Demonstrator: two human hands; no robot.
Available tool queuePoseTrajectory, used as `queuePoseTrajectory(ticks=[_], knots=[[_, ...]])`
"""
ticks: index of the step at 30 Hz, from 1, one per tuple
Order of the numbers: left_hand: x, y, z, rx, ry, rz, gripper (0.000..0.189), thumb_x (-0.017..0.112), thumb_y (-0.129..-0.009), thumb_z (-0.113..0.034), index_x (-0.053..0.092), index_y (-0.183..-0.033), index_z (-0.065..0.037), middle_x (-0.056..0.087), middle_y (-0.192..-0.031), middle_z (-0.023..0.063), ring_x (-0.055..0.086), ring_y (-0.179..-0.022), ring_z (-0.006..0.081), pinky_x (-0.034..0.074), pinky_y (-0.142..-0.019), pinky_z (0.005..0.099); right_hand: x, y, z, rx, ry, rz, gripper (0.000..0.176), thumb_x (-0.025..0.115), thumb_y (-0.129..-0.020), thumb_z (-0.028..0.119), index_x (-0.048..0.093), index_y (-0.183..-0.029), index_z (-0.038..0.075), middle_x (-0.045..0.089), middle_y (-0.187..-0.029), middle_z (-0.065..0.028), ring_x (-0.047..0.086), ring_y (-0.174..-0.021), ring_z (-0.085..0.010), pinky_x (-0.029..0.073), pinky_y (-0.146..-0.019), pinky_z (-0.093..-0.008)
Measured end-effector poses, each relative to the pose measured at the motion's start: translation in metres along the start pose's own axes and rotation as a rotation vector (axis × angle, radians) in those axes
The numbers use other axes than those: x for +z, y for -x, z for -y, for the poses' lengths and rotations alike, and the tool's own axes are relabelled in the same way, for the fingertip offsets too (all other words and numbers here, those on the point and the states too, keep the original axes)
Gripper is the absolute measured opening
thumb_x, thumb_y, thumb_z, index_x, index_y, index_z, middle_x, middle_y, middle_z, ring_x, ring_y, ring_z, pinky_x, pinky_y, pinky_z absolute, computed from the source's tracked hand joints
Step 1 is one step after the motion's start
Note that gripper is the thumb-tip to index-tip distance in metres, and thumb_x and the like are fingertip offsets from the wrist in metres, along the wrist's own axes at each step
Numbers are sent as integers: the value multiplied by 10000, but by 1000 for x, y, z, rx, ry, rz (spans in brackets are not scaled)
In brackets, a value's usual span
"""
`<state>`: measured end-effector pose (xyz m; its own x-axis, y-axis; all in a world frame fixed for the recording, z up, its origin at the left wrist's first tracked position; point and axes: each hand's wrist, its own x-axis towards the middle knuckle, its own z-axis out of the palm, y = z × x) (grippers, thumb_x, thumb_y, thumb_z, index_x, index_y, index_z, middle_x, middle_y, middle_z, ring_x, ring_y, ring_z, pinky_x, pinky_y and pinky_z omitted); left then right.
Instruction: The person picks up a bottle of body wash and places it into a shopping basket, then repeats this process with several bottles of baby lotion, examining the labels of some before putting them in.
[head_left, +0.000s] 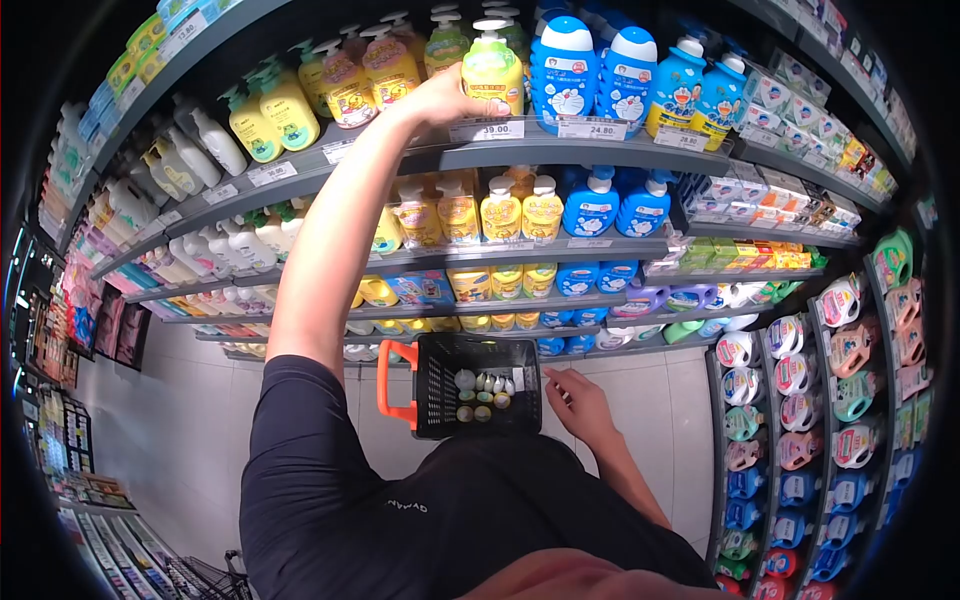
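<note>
Uppermost, on the top steel shelf (400, 160): one pump bottle (490, 65), smooth glossy plastic, yellow-green, rounded shoulders, white pump head, printed cartoon label. It stands upright at the shelf's front edge, just above a white price label (487, 130) reading 39.00. Like bottles stand to its left and taller blue bottles (565, 70) with white caps to its right.

Left hand (452, 100): raised on a bare, outstretched arm and closed around the lower body of the pump bottle, fingers (492, 105) curled across the base. The palm side is turned away, so the thumb cannot be made out.

Basket (440, 400): black plastic, rectangular, latticed walls, with a bright orange handle (385, 385) on its left side. It sits low against the black shirt. Inside it are several small bottles (482, 395), seen from above as round white and yellow tops; their labels do not show.

Right hand (580, 405): loosely open, holding nothing, fingers stretched toward the basket's right rim. Whether the tips touch the rim cannot be told.

Lower shelves carry rows of yellow, white and blue bottles. A side rack at right holds round refill packs (795, 375) in pink, green and blue. The lens bends and blurs the frame edges; small print there is unreadable, and the person's torso cuts off the basket's near wall.
</note>
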<state>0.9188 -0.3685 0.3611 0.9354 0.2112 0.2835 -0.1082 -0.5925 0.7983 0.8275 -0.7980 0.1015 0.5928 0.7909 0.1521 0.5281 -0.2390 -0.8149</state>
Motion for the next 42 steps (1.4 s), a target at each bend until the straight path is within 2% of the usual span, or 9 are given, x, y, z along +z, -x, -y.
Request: queuePoseTrajectory(ticks=[6, 9, 12, 15, 30, 33, 36, 39, 42], knots=[[-8, 14, -21, -171, -177, -63, 699, 879, -798, -403, 614, -1316, -15, 711, -1162, 80, 649, -1018, 146, 505, -912, 310, 0, 2, -2, 1, -7, 11, 273, 645, -952, 145, 690, -1207, 61, 681, -935, -76, 684, -713, -241, 555, -648, -337], [-9, 13, -13, -111, -166, -71, 682, 881, -795, -396, 633, -1297, -6, 711, -1129, 77, 638, -945, 125, 504, -857, 290, 1, 3, -1, 9, -8, 21, 269, 646, -950, 139, 691, -1202, 58, 682, -938, -79, 685, -716, -243, 555, -651, -337], [-10, 7, -6, -91, -180, -72, 693, 885, -789, -389, 630, -1300, 2, 715, -1140, 88, 651, -974, 135, 507, -883, 301, 0, 4, -1, -2, -9, 19, 263, 647, -947, 134, 694, -1194, 56, 683, -939, -80, 685, -716, -244, 555, -648, -337], [-6, 7, -5, -65, -193, -119, 781, 888, -727, -506, 659, -1255, 21, 731, -1164, 158, 695, -1075, 223, 517, -974, 359, 0, 3, 0, -9, -12, 19, 255, 648, -945, 131, 699, -1183, 56, 681, -934, -80, 685, -714, -246, 554, -641, -338], [8, 1, -11, -29, -335, -175, 787, 858, -723, -555, 677, -1204, 40, 725, -1169, 206, 699, -1107, 298, 516, -993, 394, 2, 3, 0, -3, 11, 52, 254, 650, -946, 149, 700, -1184, 73, 665, -908, -81, 679, -705, -256, 548, -645, -353], [9, 2, -11, -10, -345, -184, 820, 854, -724, -563, 656, -1234, 47, 722, -1175, 213, 696, -1113, 305, 516, -997, 398, 3, 2, 2, -19, 14, 57, 261, 650, -946, 149, 698, -1192, 78, 661, -903, -83, 676, -705, -256, 543, -644, -354], [12, 7, -16, -8, -363, -181, 842, 861, -773, -482, 565, -1370, 33, 662, -1311, 204, 654, -1186, 277, 487, -1030, 370, 7, 1, -2, -34, 15, 60, 265, 649, -946, 147, 696, -1198, 79, 659, -903, -88, 672, -711, -259, 538, -646, -356], [28, 26, -9, 128, -623, -478, 749, 825, -827, -433, 561, -1362, 19, 654, -1303, 197, 661, -1155, 295, 492, -1021, 381, 8, -1, -4, -34, 9, 67, 266, 649, -945, 146, 695, -1198, 76, 660, -902, -92, 669, -718, -262, 536, -649, -358], [45, 80, -24, 378, -618, -674, 553, 769, -895, -300, 577, -1321, -3, 657, -1266, 173, 678, -1082, 290, 518, -969, 388, 10, -3, -8, -12, -14, 83, 266, 653, -943, 149, 695, -1193, 70, 663, -902, -94, 666, -723, -263, 534, -656, -360]])
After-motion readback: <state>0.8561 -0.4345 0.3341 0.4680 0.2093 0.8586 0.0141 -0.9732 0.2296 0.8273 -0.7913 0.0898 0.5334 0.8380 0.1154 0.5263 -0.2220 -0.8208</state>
